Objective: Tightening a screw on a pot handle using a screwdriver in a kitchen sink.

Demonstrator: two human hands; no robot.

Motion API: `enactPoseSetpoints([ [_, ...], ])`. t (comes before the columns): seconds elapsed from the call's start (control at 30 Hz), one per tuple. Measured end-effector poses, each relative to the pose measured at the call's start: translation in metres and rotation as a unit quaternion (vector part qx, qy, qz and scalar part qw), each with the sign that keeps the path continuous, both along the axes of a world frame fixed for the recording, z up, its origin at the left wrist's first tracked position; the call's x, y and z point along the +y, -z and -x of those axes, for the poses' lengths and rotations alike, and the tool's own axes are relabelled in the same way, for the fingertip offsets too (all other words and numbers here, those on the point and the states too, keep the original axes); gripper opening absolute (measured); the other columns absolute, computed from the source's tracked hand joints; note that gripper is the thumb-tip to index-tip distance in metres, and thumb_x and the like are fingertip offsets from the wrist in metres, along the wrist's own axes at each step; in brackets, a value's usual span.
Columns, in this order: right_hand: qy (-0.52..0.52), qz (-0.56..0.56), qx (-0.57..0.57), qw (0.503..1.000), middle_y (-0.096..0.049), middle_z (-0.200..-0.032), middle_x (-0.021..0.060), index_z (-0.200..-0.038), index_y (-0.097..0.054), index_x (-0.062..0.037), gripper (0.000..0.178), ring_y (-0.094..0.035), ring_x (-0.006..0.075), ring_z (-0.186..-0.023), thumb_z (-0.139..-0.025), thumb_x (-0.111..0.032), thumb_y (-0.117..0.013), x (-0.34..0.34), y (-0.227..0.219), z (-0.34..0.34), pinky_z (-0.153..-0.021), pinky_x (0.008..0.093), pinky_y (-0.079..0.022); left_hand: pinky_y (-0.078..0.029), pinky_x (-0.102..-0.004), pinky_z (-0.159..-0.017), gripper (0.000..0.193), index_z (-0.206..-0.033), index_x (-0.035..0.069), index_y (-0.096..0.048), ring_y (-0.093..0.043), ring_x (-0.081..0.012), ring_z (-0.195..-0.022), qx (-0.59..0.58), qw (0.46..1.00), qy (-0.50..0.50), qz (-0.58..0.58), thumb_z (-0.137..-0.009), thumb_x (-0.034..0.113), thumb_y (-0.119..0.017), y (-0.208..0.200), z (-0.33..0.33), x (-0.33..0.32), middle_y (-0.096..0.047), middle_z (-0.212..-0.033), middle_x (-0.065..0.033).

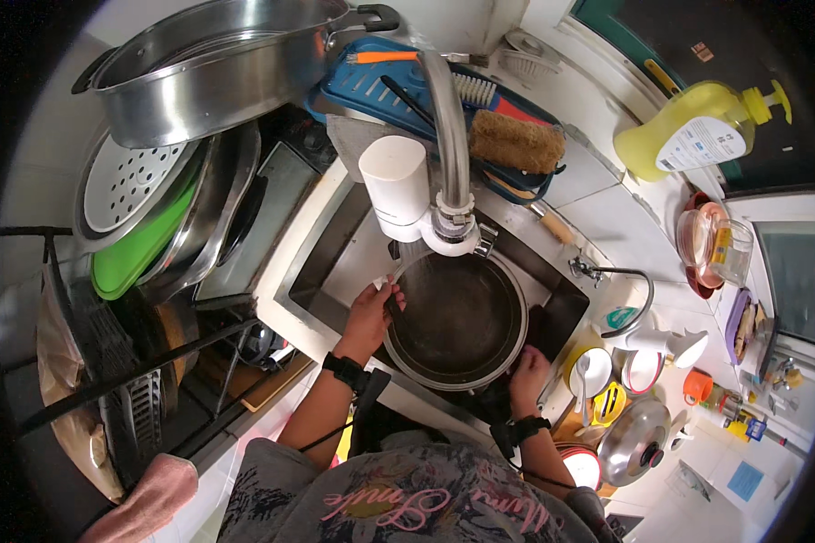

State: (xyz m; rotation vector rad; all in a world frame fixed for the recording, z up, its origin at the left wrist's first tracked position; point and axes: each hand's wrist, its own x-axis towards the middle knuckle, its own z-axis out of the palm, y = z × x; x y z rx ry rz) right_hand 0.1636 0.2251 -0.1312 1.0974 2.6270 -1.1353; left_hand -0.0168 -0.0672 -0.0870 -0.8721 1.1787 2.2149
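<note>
A wide round pot with a dark inside and a pale metal rim sits in the steel sink. Water appears to pool in its bottom. My left hand is closed on the pot's dark handle at the left rim. On the lower right side, my right hand has its fingers curled at the pot's edge; the part it grips is mostly hidden in shadow. Above the pot hangs a metal faucet with a white filter unit, and a faint spray falls from it inside the left rim.
Behind the sink lies a blue tray with brushes and a brown scrubber. A yellow soap bottle stands at the back right. On the left, a rack holds a large steel pot and a green basin. Bowls and a lid crowd the right.
</note>
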Motion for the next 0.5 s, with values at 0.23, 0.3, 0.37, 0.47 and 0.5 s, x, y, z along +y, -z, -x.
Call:
enactPoseSetpoints([
  [0.23, 0.082, 0.536, 0.061, 0.838, -0.061, -0.111, 0.0079, -0.114, -0.058, -0.0044, 0.03, -0.057, 0.0187, -0.102, -0.098, -0.027, -0.047, -0.11, -0.086, 0.166, -0.085, 0.0337, -0.047, -0.052, -0.0295, -0.07, 0.02, -0.105, 0.006, -0.058, -0.056, -0.0134, -0.074, -0.037, 0.996, -0.052, 0.066, -0.096, 0.023, -0.05, -0.016, 0.004, -0.023, -0.056, -0.081, -0.0017],
  [0.3, 0.108, 0.591, 0.043, 0.799, -0.06, -0.113, 0.0075, -0.115, -0.056, -0.0038, 0.03, -0.056, 0.0187, -0.105, -0.098, -0.027, -0.047, -0.123, -0.05, 0.19, -0.087, 0.0338, -0.046, -0.052, -0.0293, -0.069, 0.02, -0.104, 0.006, -0.058, -0.056, -0.0137, -0.073, -0.037, 0.996, -0.066, 0.049, -0.096, 0.023, -0.049, -0.013, 0.003, -0.021, -0.056, -0.082, -0.002],
  [0.37, -0.36, 0.249, 0.299, 0.848, -0.059, -0.115, 0.0088, -0.116, -0.055, -0.0025, 0.027, -0.055, 0.0213, -0.107, -0.095, -0.02, -0.051, -0.113, 0.033, 0.2, -0.09, 0.0344, -0.046, -0.051, -0.029, -0.069, 0.021, -0.103, 0.006, -0.058, -0.056, -0.014, -0.072, -0.039, 0.997, -0.065, 0.021, -0.096, 0.023, -0.048, -0.011, 0.005, -0.003, -0.056, -0.082, -0.0022],
  [0.47, -0.333, 0.2, 0.145, 0.91, -0.061, -0.105, 0.0064, -0.109, -0.056, -0.0087, 0.022, -0.057, 0.0211, -0.101, -0.093, -0.022, -0.052, -0.17, -0.032, 0.232, -0.085, 0.038, -0.047, -0.051, -0.0293, -0.068, 0.018, -0.101, 0.006, -0.057, -0.056, -0.0148, -0.072, -0.05, 0.995, -0.078, 0.04, -0.096, 0.021, -0.048, -0.005, -0.012, -0.037, -0.056, -0.082, -0.0028],
  [0.5, -0.339, 0.201, 0.144, 0.908, -0.061, -0.105, 0.0064, -0.109, -0.056, -0.0087, 0.022, -0.057, 0.0211, -0.101, -0.093, -0.022, -0.052, -0.171, -0.034, 0.238, -0.085, 0.038, -0.047, -0.051, -0.0294, -0.068, 0.017, -0.1, 0.006, -0.056, -0.056, -0.0151, -0.072, -0.042, 0.996, -0.074, 0.016, -0.096, 0.02, -0.047, -0.005, -0.015, -0.039, -0.056, -0.082, -0.0031],
])
